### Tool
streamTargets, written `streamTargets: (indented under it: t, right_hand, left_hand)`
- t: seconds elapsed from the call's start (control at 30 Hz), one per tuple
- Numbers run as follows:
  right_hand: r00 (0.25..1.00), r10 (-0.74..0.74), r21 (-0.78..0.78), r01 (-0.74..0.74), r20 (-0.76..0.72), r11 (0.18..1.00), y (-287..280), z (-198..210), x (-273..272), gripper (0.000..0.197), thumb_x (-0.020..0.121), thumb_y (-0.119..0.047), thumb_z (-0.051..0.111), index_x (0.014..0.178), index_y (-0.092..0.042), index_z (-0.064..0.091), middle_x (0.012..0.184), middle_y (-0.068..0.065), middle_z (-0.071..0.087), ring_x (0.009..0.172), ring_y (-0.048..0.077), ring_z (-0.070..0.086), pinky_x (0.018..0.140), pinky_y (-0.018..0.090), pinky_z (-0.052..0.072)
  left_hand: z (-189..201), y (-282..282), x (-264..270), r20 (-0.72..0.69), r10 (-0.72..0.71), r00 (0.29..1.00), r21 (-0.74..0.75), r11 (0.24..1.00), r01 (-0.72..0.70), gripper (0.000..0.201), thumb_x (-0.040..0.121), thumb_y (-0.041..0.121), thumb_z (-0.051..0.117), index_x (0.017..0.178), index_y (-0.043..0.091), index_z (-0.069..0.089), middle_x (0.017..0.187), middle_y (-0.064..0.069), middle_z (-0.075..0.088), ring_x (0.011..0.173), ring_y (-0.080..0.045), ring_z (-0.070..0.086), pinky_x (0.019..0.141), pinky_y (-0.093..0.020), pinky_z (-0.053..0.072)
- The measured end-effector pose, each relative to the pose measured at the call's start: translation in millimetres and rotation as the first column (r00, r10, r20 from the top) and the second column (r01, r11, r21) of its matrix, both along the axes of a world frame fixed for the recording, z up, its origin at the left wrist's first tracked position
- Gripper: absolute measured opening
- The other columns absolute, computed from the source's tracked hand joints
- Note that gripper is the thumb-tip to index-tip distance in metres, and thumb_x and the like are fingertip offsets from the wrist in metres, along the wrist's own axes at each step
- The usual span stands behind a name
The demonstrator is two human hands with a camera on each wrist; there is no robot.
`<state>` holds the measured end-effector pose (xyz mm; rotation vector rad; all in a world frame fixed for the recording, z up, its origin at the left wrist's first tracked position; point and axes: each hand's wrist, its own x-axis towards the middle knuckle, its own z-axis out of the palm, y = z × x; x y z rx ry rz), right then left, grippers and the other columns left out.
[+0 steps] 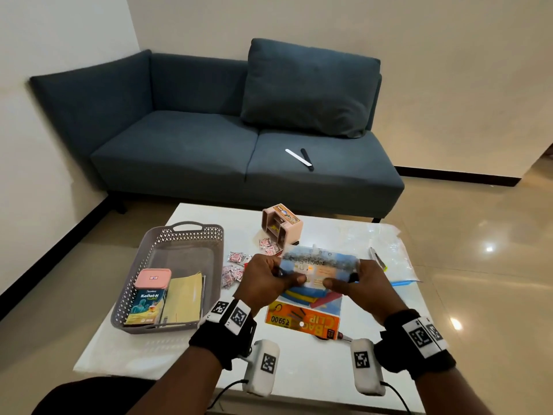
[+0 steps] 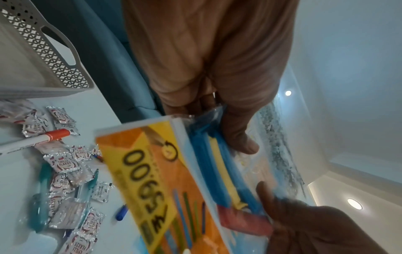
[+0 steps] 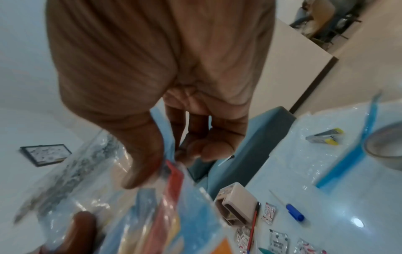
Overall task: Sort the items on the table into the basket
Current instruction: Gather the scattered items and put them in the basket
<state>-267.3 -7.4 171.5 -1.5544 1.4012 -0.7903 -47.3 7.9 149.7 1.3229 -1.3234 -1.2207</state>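
Both hands hold a clear plastic pack of bag clips (image 1: 311,298) with an orange price card, lifted over the middle of the white table (image 1: 167,354). My left hand (image 1: 285,275) pinches the pack's upper left part, thumb on the near face. My right hand (image 1: 341,283) pinches its upper right part the same way. The left wrist view shows the pack (image 2: 165,180) with blue, yellow and red clips inside. The grey perforated basket (image 1: 134,265) stands left of the hands, holding a Koflet-H box (image 1: 148,301) and a yellow packet (image 1: 184,298).
Several chilli-flake sachets (image 1: 235,266) lie between the basket and the hands. A pink organiser box (image 1: 282,227) stands behind them. A stapler (image 3: 325,137), a tape roll (image 3: 385,147), a blue pen (image 3: 294,212) and a clear zip bag (image 1: 398,259) lie to the right. A sofa (image 1: 239,130) is beyond the table.
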Motion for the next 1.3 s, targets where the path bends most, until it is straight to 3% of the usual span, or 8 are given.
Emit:
streamTargets:
  t: [0.17,0.37,0.53,0.73,0.93,1.03,1.2,1.3]
  right_hand:
    - [0.983,-0.018,0.074,0.004,0.183,0.997,2.5,-10.3,-5.7,0.021,0.074,-0.008,0.081,0.094,-0.005,0.074,0.089,0.01,0.076,0.087,0.03,0.072,0.08,0.05,0.058]
    - [0.954,0.017,0.081,-0.043,0.299,0.996,5.0,-2.4,-12.7,0.032,0.074,-0.014,0.076,0.103,-0.004,0.07,0.096,0.011,0.075,0.089,0.03,0.072,0.077,0.052,0.059]
    - [0.888,-0.061,0.136,-0.002,0.456,0.991,7.7,10.2,-9.6,0.035,0.079,-0.025,0.065,0.112,-0.011,0.068,0.1,0.014,0.074,0.092,0.033,0.071,0.062,0.043,0.06]
    - [0.895,-0.035,0.089,-0.006,0.445,0.996,13.6,5.4,-11.2,0.022,0.087,-0.007,0.061,0.106,-0.008,0.073,0.1,0.019,0.072,0.089,0.038,0.068,0.053,0.039,0.057]
    - [0.919,0.078,0.172,-0.156,0.387,0.973,20.0,4.0,-9.5,0.029,0.091,0.01,0.053,0.099,-0.006,0.076,0.104,0.009,0.074,0.089,0.035,0.071,0.053,0.041,0.059]
    - [0.935,0.089,0.153,-0.149,0.342,0.977,18.4,3.7,-10.7,0.033,0.091,0.014,0.05,0.097,-0.004,0.077,0.103,0.008,0.074,0.092,0.032,0.072,0.061,0.045,0.061]
    - [0.949,0.157,0.062,-0.18,0.273,0.982,13.7,-4.0,-15.6,0.041,0.081,0.025,0.05,0.091,-0.004,0.079,0.106,0.008,0.074,0.105,0.027,0.067,0.079,0.042,0.059]
    - [0.95,0.193,0.029,-0.206,0.245,0.978,11.9,-9.0,-14.9,0.046,0.08,0.025,0.05,0.091,-0.008,0.08,0.111,0.004,0.072,0.113,0.024,0.063,0.094,0.043,0.054]
  left_hand:
    - [6.3,4.9,1.4,-0.103,-0.078,0.992,0.03,0.996,0.082,0.046,0.066,0.029,0.084,0.105,0.006,0.073,0.101,-0.009,0.075,0.094,-0.025,0.073,0.089,-0.049,0.056]
    - [13.6,3.3,13.2,-0.186,-0.082,0.979,0.135,0.985,0.108,0.028,0.084,0.014,0.073,0.111,0.007,0.069,0.1,-0.013,0.075,0.094,-0.032,0.072,0.083,-0.052,0.056]
    - [14.4,5.4,15.6,-0.196,-0.078,0.977,0.168,0.979,0.112,0.027,0.085,0.014,0.073,0.109,0.004,0.068,0.098,-0.014,0.075,0.078,-0.023,0.071,0.058,-0.029,0.055]
    - [14.7,7.9,14.0,-0.326,-0.057,0.944,0.194,0.973,0.126,0.02,0.091,0.003,0.062,0.111,0.006,0.065,0.09,-0.009,0.073,0.064,-0.015,0.069,0.043,-0.021,0.048]
    - [10.0,3.8,10.4,-0.189,-0.004,0.982,0.061,0.998,0.016,0.041,0.083,-0.021,0.041,0.084,0.006,0.072,0.092,-0.006,0.073,0.093,-0.024,0.068,0.067,-0.026,0.057]
    - [7.4,1.4,12.6,-0.284,0.028,0.958,0.134,0.991,0.011,0.035,0.095,-0.007,0.038,0.101,0.004,0.071,0.109,-0.015,0.07,0.1,-0.031,0.067,0.072,-0.031,0.058]
    - [7.8,3.5,18.5,-0.446,0.038,0.894,0.344,0.93,0.132,0.041,0.098,0.05,0.046,0.119,0.02,0.064,0.113,-0.016,0.071,0.096,-0.036,0.069,0.066,-0.039,0.057]
    - [-2.5,6.8,14.4,-0.375,-0.04,0.926,0.252,0.957,0.143,0.037,0.085,0.021,0.072,0.118,0.008,0.064,0.112,-0.02,0.07,0.092,-0.03,0.069,0.063,-0.03,0.057]
